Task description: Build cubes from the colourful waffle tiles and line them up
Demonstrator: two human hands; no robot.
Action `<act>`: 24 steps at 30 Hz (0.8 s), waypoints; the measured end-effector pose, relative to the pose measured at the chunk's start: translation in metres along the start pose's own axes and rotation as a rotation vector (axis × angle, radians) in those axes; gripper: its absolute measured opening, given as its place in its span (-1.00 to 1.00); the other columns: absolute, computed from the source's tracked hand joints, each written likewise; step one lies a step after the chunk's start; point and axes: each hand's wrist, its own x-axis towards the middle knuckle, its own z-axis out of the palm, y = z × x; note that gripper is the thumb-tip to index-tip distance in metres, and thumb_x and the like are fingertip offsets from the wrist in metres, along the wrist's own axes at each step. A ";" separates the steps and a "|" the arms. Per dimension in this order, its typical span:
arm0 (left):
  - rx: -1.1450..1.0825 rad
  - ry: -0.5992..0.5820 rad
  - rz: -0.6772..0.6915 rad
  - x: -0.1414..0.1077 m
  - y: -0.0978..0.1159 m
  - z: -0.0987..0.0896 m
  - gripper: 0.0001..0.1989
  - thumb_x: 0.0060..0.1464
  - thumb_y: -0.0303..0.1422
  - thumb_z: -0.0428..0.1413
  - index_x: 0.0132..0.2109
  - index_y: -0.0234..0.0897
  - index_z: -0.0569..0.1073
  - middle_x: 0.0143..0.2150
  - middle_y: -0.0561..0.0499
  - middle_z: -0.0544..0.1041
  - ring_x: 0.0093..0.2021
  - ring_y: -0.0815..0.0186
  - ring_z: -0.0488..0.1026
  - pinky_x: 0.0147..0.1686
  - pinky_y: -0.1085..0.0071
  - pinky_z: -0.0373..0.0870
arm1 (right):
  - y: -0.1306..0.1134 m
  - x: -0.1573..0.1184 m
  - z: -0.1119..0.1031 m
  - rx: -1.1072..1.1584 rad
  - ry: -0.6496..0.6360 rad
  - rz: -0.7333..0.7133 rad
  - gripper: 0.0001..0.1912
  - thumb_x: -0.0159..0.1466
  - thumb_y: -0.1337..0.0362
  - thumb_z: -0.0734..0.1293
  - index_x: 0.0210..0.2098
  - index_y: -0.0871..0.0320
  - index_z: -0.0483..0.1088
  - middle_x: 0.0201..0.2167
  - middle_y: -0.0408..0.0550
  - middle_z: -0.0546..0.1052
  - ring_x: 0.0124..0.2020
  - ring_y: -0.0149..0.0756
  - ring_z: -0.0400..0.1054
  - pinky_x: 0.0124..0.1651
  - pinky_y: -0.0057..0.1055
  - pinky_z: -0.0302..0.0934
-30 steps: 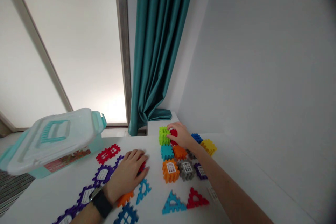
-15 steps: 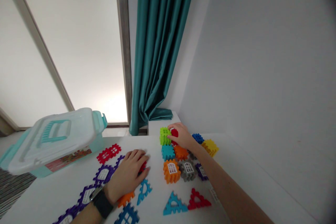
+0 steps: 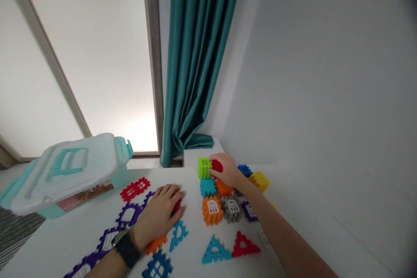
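My right hand [image 3: 227, 170] is closed on a red building block piece [image 3: 217, 166], thumb and fingers about its sides. It is just right of a stack of lime green blocks [image 3: 204, 168]. Teal [image 3: 207, 187] and orange toothed blocks [image 3: 223, 188] are stacked on the near side of it. My left hand [image 3: 159, 215], a dark watch on its wrist, lies palm down with thumb and fingers apart. Under it a red piece [image 3: 176, 206] is partly covered. Purple window pieces [image 3: 128, 215] run in a joined row beside it, partly behind the hand.
A lidded clear and turquoise box [image 3: 81, 160] stands on the table's left. Near the front lie blue [image 3: 215, 251] and red triangle pieces [image 3: 245, 244]. Yellow blocks [image 3: 259, 181] sit beyond my right forearm. A wall [image 3: 325, 95] borders the right side.
My right hand has shifted very slightly right, and the red piece in it shows a plain rounded face where white parts showed before. My left hand stays in place.
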 end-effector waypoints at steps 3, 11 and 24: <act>0.010 0.004 0.002 0.000 -0.001 0.002 -0.69 0.30 -0.25 0.05 0.14 -0.12 0.44 0.14 -0.09 0.47 0.16 0.04 0.35 0.14 0.03 0.29 | -0.007 -0.007 -0.005 0.002 0.011 -0.016 -0.72 0.18 0.27 0.45 -0.11 0.07 0.45 0.00 0.03 0.56 0.09 -0.03 0.35 0.19 -0.01 0.15; 0.016 -0.015 0.012 0.001 -0.001 -0.002 -0.69 0.32 -0.22 0.02 0.13 -0.15 0.44 0.14 -0.11 0.47 0.13 0.05 0.38 0.13 0.05 0.30 | -0.038 -0.028 -0.019 0.007 0.037 -0.049 -0.79 0.25 0.27 0.38 -0.10 0.06 0.44 0.00 0.03 0.55 0.12 -0.05 0.34 0.21 -0.01 0.16; 0.011 0.030 0.021 0.000 0.017 -0.035 -0.77 0.26 -0.32 0.03 0.02 -0.19 0.47 0.03 -0.09 0.51 0.02 0.07 0.44 0.05 0.12 0.33 | -0.100 -0.063 -0.028 0.020 -0.006 -0.090 -0.79 0.28 0.35 0.31 -0.09 0.06 0.45 0.02 0.05 0.54 0.15 -0.05 0.33 0.25 0.01 0.14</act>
